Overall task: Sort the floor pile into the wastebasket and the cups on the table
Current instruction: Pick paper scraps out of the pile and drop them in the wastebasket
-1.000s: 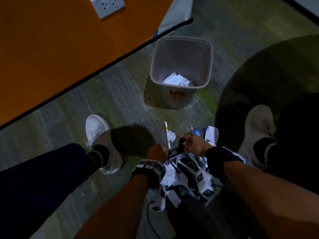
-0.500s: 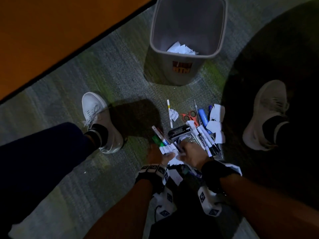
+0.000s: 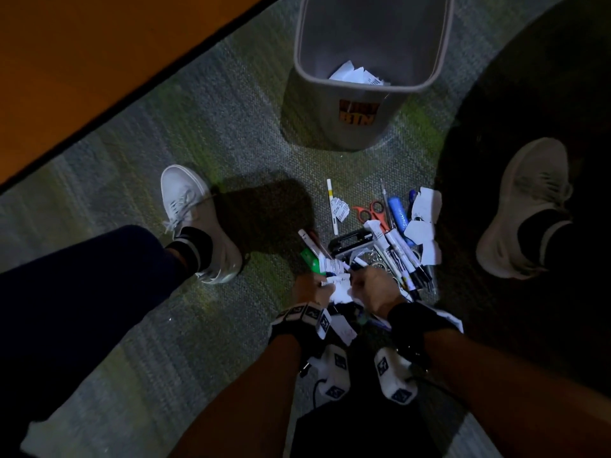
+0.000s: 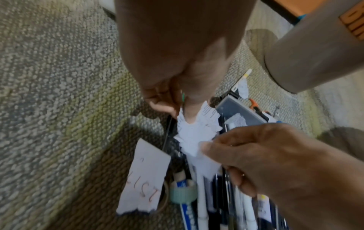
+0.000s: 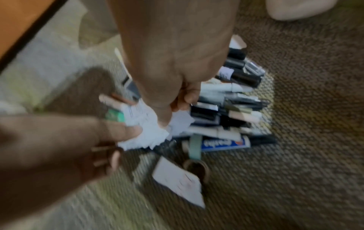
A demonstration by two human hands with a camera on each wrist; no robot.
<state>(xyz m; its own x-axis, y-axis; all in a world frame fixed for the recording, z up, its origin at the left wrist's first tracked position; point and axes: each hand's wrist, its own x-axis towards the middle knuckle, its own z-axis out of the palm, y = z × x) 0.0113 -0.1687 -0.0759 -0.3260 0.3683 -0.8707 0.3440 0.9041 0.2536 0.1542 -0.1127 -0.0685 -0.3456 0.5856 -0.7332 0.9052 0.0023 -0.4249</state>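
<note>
The floor pile (image 3: 400,256) of markers, pens, red scissors (image 3: 370,211) and torn paper lies on the carpet between my feet. At its near edge my left hand (image 3: 310,289) and right hand (image 3: 370,285) meet over a bunch of white paper scraps (image 3: 340,285). In the left wrist view my left hand (image 4: 177,112) pinches the scraps (image 4: 197,132) from above. In the right wrist view my right hand (image 5: 173,112) pinches the same scraps (image 5: 145,133). The grey wastebasket (image 3: 363,127) stands beyond the pile with paper (image 3: 355,74) inside. No cups are in view.
My white shoes stand left (image 3: 195,219) and right (image 3: 525,206) of the pile. An orange panel (image 3: 99,61) runs along the upper left. A torn note reading "LIST" (image 4: 145,179) lies beside the markers. A dark box (image 3: 352,241) sits mid-pile.
Both hands have drawn back from the far part of the pile to its near edge and taken hold of white paper scraps. The head view has tilted down toward the pile.
</note>
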